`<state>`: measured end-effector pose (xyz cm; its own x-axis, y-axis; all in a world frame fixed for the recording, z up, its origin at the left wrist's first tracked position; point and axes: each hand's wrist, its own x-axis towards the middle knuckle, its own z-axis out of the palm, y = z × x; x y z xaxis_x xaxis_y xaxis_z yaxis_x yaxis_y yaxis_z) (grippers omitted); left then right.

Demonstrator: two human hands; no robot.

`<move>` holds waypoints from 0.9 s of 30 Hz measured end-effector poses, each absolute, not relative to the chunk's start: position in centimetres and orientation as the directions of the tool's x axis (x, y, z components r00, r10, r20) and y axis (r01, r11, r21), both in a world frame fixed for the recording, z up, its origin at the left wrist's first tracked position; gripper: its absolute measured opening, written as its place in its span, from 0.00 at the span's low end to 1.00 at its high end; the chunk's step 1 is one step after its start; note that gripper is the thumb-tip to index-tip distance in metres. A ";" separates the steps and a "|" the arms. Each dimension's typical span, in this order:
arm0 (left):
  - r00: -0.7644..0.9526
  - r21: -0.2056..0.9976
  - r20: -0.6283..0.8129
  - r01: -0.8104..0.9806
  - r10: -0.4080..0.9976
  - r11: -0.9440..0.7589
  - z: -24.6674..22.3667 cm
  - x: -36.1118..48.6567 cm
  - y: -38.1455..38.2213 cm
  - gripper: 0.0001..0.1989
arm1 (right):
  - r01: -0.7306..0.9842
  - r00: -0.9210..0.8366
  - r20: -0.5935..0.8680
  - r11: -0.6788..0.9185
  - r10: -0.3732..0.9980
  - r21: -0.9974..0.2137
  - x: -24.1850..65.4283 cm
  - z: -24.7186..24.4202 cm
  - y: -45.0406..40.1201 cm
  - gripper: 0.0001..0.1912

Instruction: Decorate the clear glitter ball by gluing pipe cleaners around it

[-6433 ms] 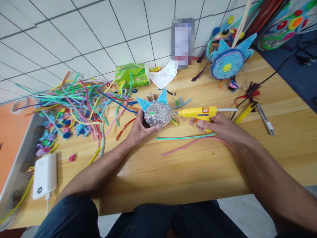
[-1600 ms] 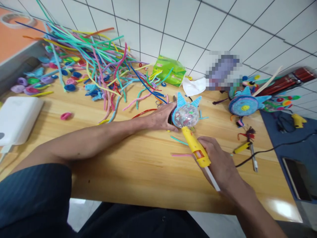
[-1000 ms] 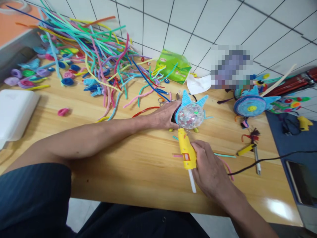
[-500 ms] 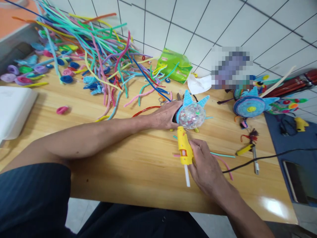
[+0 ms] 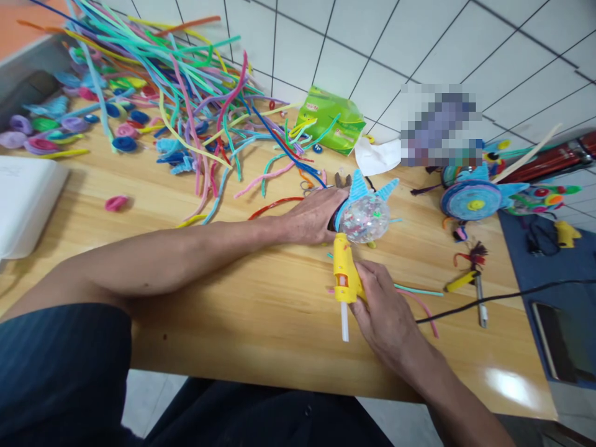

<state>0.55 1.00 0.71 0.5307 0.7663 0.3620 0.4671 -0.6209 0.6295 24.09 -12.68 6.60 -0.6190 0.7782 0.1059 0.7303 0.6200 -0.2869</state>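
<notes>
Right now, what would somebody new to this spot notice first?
Probably the sprawling heap of multicoloured fuzzy craft stems at the upper left. Next, near the middle, the clear glitter-filled ball with blue pointed ears in the left hand, and the yellow plastic glue gun in the right hand, its nose at the ball's lower left.
</notes>
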 end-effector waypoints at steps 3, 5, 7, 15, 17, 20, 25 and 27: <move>0.532 0.612 0.370 0.477 0.761 -0.631 0.4 0.7 1.0 0.37 | 0.725 -0.615 0.122 0.619 0.779 -0.301 24.1 6.4 -12.6 0.29; 0.527 0.605 0.380 0.480 0.760 -0.635 0.2 0.7 1.0 0.38 | 0.729 -0.609 0.121 0.614 0.784 -0.304 24.2 6.3 -12.7 0.29; 0.524 0.602 0.390 0.477 0.757 -0.640 0.0 0.8 1.0 0.38 | 0.737 -0.601 0.118 0.606 0.790 -0.299 24.2 6.2 -12.8 0.30; 0.524 0.599 0.387 0.482 0.759 -0.639 0.1 0.8 1.0 0.39 | 0.746 -0.596 0.135 0.608 0.791 -0.272 24.0 6.2 -12.8 0.28; 0.524 0.596 0.388 0.485 0.758 -0.640 0.1 0.8 1.0 0.39 | 0.741 -0.603 0.141 0.616 0.785 -0.265 24.0 6.3 -12.7 0.27; 0.524 0.590 0.394 0.486 0.756 -0.644 0.1 0.8 1.0 0.39 | 0.745 -0.600 0.135 0.612 0.789 -0.265 24.1 6.3 -12.7 0.27; 0.519 0.591 0.395 0.488 0.758 -0.642 0.1 0.8 1.0 0.38 | 0.751 -0.580 0.154 0.598 0.800 -0.280 24.1 6.0 -12.9 0.26; 0.523 0.594 0.395 0.482 0.755 -0.645 0.1 0.8 1.0 0.37 | 0.758 -0.571 0.146 0.586 0.808 -0.286 24.1 5.9 -13.0 0.26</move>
